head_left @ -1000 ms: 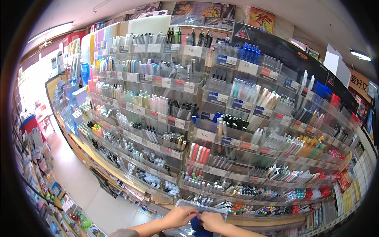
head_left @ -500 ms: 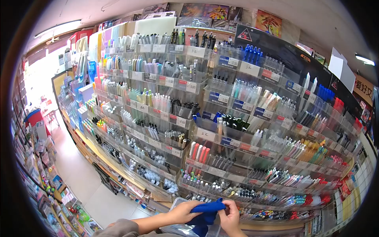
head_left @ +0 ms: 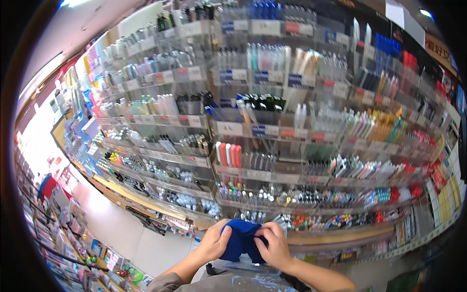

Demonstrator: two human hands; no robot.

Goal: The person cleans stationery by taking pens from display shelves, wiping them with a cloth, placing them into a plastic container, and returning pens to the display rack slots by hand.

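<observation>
A dark blue cloth [head_left: 239, 239] is stretched between my two hands, low in the middle of the view. My left hand [head_left: 213, 242] grips its left side, thumb on top. On the other side my right hand [head_left: 275, 247] pinches the upper right edge with bent fingers. The lower part of the cloth hangs down in folds. Partly hidden beneath it is something clear, like plastic, in front of my grey shirt [head_left: 228, 282].
A tall rack of clear trays [head_left: 253, 173] full of pens and markers stands ahead, with price tags along its tiers. A wooden ledge [head_left: 340, 237] runs below it. At left, a tiled aisle [head_left: 121, 228] passes shelves of small goods [head_left: 58, 233].
The view has tipped downward, so the rack sits higher. Both hands have shifted on the cloth, which is now spread wider between them rather than bunched, and my right forearm shows more.
</observation>
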